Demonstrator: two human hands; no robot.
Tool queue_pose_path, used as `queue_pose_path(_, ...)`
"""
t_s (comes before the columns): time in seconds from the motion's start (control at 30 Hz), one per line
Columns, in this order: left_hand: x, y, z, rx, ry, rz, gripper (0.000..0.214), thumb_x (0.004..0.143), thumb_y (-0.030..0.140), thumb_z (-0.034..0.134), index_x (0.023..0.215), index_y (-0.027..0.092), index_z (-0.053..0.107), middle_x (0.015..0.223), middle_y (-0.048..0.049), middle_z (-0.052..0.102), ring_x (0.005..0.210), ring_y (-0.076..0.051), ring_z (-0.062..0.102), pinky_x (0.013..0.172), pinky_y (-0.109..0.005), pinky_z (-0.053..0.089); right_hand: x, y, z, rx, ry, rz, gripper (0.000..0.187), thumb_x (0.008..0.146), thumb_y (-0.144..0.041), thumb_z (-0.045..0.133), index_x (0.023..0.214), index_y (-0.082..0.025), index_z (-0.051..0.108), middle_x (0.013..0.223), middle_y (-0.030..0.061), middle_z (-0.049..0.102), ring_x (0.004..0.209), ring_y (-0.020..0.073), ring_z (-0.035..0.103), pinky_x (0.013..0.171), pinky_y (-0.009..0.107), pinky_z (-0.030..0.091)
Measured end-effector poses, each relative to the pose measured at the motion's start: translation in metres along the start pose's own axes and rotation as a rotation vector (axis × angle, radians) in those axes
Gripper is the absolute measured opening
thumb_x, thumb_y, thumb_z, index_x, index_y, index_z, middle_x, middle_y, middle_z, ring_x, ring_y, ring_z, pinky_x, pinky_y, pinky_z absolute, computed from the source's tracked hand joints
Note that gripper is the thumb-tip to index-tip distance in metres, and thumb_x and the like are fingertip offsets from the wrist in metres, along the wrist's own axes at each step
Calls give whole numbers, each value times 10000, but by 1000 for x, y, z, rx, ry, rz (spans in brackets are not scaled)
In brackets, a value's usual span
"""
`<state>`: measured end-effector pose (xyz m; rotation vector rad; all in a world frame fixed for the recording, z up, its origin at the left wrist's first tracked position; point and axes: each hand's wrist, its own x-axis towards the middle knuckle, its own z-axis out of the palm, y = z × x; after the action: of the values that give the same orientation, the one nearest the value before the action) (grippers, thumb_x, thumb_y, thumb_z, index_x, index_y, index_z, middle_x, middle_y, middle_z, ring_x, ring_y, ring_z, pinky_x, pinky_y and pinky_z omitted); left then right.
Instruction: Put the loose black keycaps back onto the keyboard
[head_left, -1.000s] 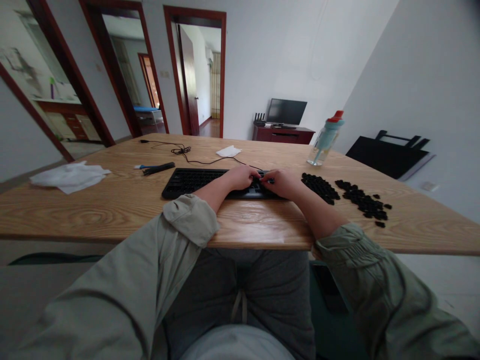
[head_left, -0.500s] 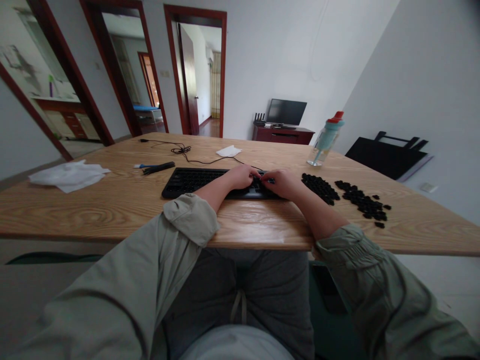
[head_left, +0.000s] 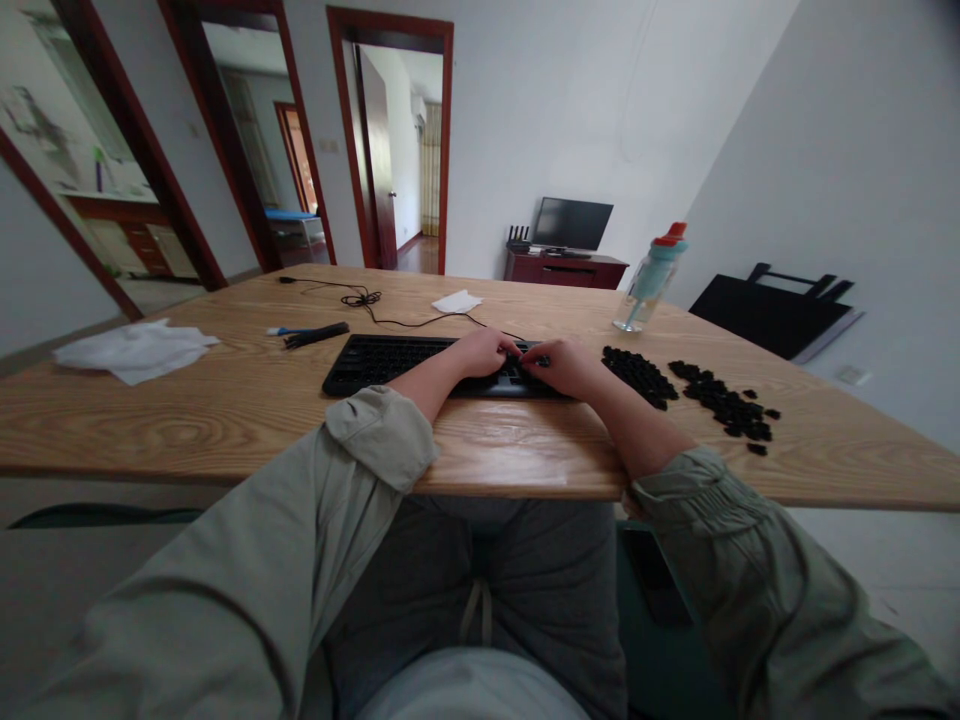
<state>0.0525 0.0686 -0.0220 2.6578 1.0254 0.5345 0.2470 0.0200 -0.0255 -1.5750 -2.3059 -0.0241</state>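
A black keyboard (head_left: pixel 367 362) lies lengthwise on the wooden table in front of me. Over its right part, my left hand (head_left: pixel 486 353) rests with fingers curled and pressed together at the keys. Facing it, my right hand (head_left: pixel 564 366) is closed in a pinch at the same spot, the two sets of fingertips nearly touching. Whatever is between the fingers is too small and hidden to name. Just right of my right hand, black keycaps (head_left: pixel 639 376) stand in a tight block. Farther right lies a looser scatter of keycaps (head_left: pixel 724 402).
A clear bottle (head_left: pixel 646 285) with a red lid stands behind the keycaps. Left of the keyboard are a dark-bristled brush (head_left: pixel 319 335) and a crumpled white cloth (head_left: pixel 139 350). The keyboard's cable (head_left: pixel 409 324) runs back past a white tissue (head_left: pixel 456 301). The table's front edge (head_left: pixel 525 492) is near my lap.
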Motion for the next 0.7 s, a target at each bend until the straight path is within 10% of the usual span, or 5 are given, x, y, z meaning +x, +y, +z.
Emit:
queue_pose_path(0.47,5,0,1,9,19,26,340,795,395,693,1076,220,773,979,-20,767,873,-184,658,758,-251,461,0,3,-8,248,-32,36,294,842,-214,579,1038,-207,798,933,21,786,835,176,686,764,242,492)
queue_pose_path(0.7,7,-5,-4,-165,37,-45,327,847,362,681,1094,169,774,934,-45,767,794,-156,637,806,-266,485,8,22,-22,351,333,229,296,822,-258,549,1000,-152,761,896,78,765,785,189,668,730,278,487)
